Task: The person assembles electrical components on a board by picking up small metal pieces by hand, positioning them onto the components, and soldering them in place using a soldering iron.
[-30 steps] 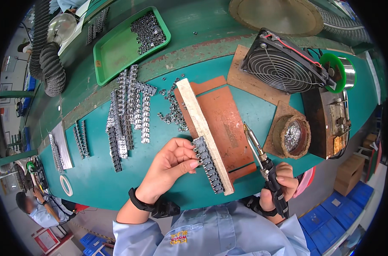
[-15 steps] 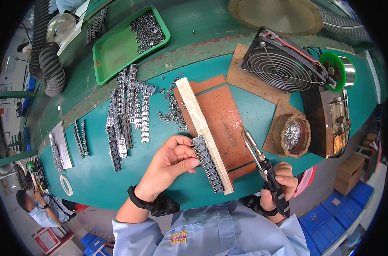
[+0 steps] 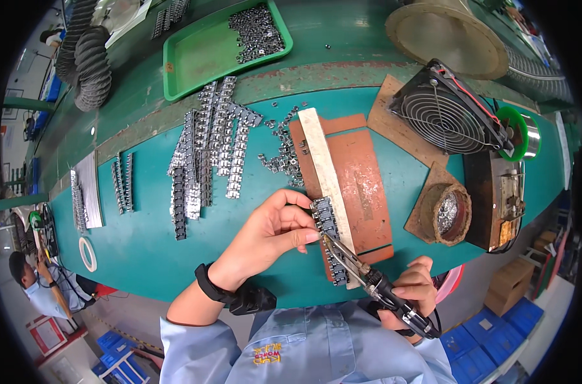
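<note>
My left hand (image 3: 259, 233) pinches the upper part of a strip of small black electronic components (image 3: 326, 221) between thumb and fingers. The strip lies along the near part of a pale wooden bar (image 3: 321, 150), which rests across a reddish-brown board (image 3: 366, 185). My right hand (image 3: 416, 289) is wrapped round the black handle of a soldering iron (image 3: 384, 291). A thin metal tube runs beside the iron's shaft. Its tip meets the strip just beside my left fingertips, and the shaft covers part of the lower components.
Several component strips (image 3: 204, 141) and loose small metal parts (image 3: 283, 150) lie left of the board. Beyond stands a green tray (image 3: 201, 61) of parts. On the right are a black fan (image 3: 441, 112), a round solder-filled pot (image 3: 446, 214), a metal box (image 3: 483, 198) and a solder wire spool (image 3: 520, 131).
The soldering iron has swung left from over the board onto the strip, carried by my right hand. My left hand keeps its hold on the strip. The whole view has shifted somewhat.
</note>
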Available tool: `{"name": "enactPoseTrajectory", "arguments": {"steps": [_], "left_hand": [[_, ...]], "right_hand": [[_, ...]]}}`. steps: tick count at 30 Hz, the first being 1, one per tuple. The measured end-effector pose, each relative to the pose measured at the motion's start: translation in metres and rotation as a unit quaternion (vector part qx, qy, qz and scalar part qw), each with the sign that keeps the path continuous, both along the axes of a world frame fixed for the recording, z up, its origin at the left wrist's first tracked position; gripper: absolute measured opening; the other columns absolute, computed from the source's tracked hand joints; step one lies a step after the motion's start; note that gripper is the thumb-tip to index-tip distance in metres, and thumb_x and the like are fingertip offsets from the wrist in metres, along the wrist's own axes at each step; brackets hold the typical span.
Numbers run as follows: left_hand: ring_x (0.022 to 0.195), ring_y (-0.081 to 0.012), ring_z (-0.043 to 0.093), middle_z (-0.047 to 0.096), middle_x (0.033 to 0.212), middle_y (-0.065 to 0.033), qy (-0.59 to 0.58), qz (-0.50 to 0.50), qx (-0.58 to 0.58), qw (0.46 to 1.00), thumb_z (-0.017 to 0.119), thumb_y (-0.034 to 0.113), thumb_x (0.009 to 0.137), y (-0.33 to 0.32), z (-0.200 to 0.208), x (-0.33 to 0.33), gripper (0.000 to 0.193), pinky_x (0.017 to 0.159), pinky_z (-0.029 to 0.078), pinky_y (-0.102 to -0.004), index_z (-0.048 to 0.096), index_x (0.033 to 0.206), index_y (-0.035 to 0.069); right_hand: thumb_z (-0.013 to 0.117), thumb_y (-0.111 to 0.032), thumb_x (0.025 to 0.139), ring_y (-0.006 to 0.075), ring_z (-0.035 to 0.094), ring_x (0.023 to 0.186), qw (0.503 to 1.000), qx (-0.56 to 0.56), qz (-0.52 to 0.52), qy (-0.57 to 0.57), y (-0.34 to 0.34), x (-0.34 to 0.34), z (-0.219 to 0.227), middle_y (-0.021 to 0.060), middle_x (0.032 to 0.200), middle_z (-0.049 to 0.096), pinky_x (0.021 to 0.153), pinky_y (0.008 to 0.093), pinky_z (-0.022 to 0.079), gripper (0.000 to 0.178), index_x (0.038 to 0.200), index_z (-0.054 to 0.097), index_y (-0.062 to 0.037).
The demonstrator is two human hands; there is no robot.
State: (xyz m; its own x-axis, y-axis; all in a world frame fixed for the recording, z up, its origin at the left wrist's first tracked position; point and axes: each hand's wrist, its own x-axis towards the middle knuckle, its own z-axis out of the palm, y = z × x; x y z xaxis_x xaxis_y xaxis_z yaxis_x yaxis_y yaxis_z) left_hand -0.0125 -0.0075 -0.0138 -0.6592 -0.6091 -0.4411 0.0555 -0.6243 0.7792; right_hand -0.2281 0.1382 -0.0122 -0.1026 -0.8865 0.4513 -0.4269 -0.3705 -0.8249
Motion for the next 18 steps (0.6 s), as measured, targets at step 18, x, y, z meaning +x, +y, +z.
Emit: {"name": "enactPoseTrajectory", "arguments": {"steps": [18], "left_hand": [[0.077,-0.0091,0.056,0.056,0.083,-0.0023,0.006,0.003,0.009,1.000,0.059,-0.005,0.078,0.0003,-0.0041,0.0004,0.035,0.063,0.048,-0.0229,0.040,0.106,0.005]], "right_hand": [[0.076,-0.024,0.059,0.0157,0.048,0.054,1.000,0.011,0.021,0.016,-0.0029,-0.0048,0.0038,0.0018,0.061,0.054,0.065,0.0335,0.032,0.038,0.085,0.054,-0.0078]]}}
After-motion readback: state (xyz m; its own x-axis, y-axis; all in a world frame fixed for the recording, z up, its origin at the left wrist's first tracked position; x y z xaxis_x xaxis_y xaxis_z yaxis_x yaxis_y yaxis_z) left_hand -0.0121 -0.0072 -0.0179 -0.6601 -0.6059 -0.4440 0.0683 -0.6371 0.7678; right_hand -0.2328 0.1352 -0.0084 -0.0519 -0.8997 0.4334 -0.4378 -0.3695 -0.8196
